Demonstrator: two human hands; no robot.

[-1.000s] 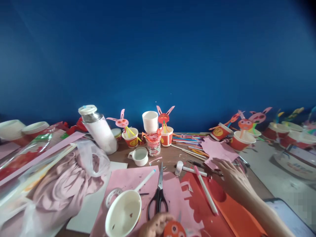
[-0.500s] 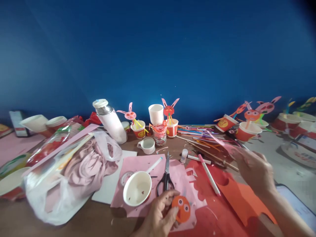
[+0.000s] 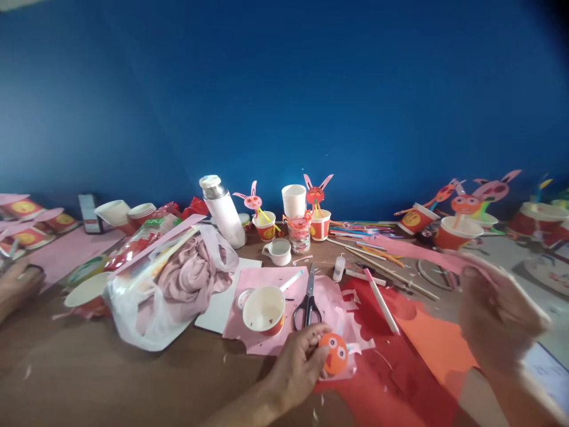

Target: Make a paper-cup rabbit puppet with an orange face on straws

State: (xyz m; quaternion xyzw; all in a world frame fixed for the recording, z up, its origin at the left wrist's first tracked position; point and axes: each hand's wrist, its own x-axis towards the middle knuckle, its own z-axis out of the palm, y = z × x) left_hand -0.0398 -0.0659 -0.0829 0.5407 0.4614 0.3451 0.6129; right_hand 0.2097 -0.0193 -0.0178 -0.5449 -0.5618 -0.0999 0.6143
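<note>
I see a cluttered brown table (image 3: 155,379) below a blue wall (image 3: 284,89); my left hand (image 3: 296,365) pinches an orange paper circle (image 3: 336,354), my right hand (image 3: 495,302) grips pink paper (image 3: 418,252).

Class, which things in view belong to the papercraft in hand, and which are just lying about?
Likely belonging:
orange paper face in left hand
pink paper in right hand
scissors
pen

Probably lying about:
white flask
plastic bag
mug

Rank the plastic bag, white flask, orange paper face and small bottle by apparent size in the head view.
1. Plastic bag
2. White flask
3. Orange paper face, in the left hand
4. Small bottle
</note>
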